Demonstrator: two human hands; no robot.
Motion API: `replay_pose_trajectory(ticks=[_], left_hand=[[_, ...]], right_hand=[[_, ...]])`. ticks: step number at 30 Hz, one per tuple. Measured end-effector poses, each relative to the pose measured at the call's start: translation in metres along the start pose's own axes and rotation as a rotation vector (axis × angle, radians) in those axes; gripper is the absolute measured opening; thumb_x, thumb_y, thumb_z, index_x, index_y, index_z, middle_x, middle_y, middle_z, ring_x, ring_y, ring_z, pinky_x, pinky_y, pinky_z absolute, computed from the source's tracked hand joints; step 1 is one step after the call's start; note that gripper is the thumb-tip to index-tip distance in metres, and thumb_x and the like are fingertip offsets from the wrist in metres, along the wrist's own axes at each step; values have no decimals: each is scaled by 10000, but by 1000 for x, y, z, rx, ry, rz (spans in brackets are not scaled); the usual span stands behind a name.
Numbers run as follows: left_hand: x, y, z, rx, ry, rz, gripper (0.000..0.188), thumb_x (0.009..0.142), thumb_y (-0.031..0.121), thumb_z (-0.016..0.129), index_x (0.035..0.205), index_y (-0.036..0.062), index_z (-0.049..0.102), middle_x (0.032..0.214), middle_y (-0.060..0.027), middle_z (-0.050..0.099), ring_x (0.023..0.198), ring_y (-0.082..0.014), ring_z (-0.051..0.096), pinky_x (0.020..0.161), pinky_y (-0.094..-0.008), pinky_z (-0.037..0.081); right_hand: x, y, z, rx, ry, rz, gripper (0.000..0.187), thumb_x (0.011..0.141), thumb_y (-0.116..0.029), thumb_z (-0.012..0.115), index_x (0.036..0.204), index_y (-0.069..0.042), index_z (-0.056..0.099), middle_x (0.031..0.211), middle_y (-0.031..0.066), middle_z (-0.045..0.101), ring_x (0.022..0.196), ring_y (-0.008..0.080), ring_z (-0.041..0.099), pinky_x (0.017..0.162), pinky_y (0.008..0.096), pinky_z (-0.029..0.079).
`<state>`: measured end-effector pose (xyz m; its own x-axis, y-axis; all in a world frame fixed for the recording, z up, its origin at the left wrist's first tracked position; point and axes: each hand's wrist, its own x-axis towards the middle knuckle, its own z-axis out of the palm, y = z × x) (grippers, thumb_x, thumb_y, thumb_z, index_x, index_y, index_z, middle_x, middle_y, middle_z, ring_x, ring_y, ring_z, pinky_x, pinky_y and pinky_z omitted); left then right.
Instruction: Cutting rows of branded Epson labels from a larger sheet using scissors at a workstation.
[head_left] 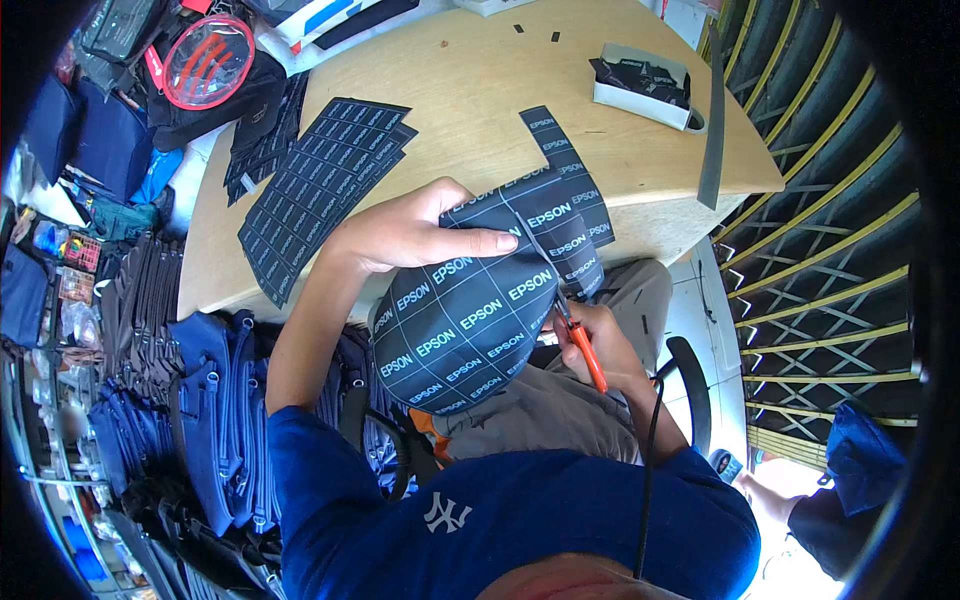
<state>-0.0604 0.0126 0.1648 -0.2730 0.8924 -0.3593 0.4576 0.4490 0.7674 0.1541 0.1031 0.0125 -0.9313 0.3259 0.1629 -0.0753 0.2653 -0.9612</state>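
A large black sheet (470, 320) printed with a grid of white lettering curves over my lap at the table's front edge. My left hand (440, 225) grips its upper part, thumb on top and fingers underneath, hidden. In my right hand (605, 335) is a pair of scissors (588, 358) with orange handles. Their blades lie along a slit between the sheet's large left part and a narrower right part, which drapes onto the table edge. More printed sheets (325, 190) lie overlapped on the table, beyond my left forearm.
On the wooden table (470, 80) stands a white box (645, 95) of black pieces. A long dark strip (712, 130) hangs over its right edge. Blue bags (225, 420) are piled at left, below a red-rimmed clear pouch (208, 62). A folding metal gate (820, 290) borders the right.
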Motion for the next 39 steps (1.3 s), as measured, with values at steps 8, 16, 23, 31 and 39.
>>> replay_pose_trajectory(ticks=[8,16,23,31,39], left_hand=[[5,-4,6,-106,-88,198,580,807,398,651,1132,-61,511,996,-163,607,914,-171,588,763,-245,470],[3,-3,1,-220,51,316,353,889,302,570,1042,-15,556,851,-52,614,747,-69,563,626,-214,462],[3,-1,0,-117,159,351,313,851,280,629,916,-25,598,720,-20,617,634,-51,562,554,-202,458],[-4,5,6,-30,234,381,287,834,256,650,818,-27,606,651,-38,614,574,-57,569,501,-215,439],[-8,7,7,54,219,308,214,818,165,666,867,-34,602,728,-33,624,632,-48,576,542,-188,465]], right_hand=[[-2,-4,-2,12,28,35,742,683,-804,423,620,-64,399,553,5,420,530,122,438,516,282,373],[-1,1,-3,5,3,23,743,691,-805,416,607,-67,387,550,12,423,523,127,432,500,279,352],[-1,15,0,87,-4,-46,698,731,-716,503,681,-24,431,574,36,397,512,150,396,485,301,329],[4,-4,-2,145,-101,-32,756,736,-777,375,736,-22,417,633,62,396,571,194,408,526,331,339],[9,-8,1,168,-86,-21,744,755,-767,359,722,-26,418,638,50,406,586,174,413,530,311,345]])
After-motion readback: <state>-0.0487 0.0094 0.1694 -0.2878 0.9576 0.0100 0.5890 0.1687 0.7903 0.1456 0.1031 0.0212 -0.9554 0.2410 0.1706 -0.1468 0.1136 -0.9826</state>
